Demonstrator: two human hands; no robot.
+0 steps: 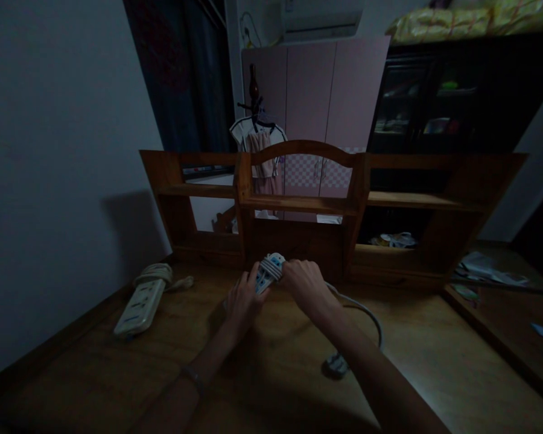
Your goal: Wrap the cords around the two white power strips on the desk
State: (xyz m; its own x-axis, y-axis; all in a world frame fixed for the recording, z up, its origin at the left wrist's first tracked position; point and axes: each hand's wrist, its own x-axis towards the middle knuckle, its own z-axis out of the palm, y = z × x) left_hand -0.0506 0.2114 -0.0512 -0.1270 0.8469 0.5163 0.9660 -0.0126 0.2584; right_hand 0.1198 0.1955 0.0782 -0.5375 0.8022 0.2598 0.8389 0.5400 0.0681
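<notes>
A white power strip with blue sockets is held above the wooden desk, with its cord wound round its body. My left hand grips the strip's near end from below. My right hand is closed on the cord at the strip's right side. The loose white cord loops off to the right and ends in a plug lying on the desk.
A second, cream power strip with its coiled cord lies on the desk at the left by the wall. A wooden shelf unit stands along the desk's back. Papers lie on the surface at the right.
</notes>
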